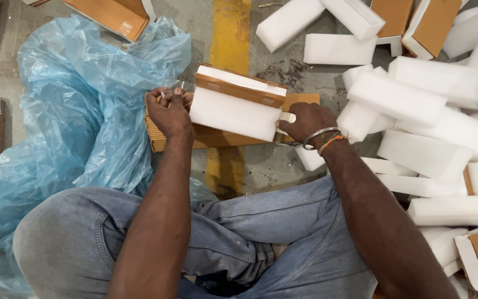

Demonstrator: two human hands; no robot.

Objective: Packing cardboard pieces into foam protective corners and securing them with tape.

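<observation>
Both hands, left hand (pixel 168 113) and right hand (pixel 305 124), grip the foam block's (pixel 233 113) ends, its long axis left-right.

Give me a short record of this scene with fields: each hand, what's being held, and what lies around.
left hand: on the left end of the foam block, fingers pinched at its edge
right hand: grips the block's right end
foam block: white, topped by a brown cardboard strip, resting on a cardboard stack
left side: blue plastic sheet
right side: pile of white foam pieces
floor: concrete, yellow line
</observation>
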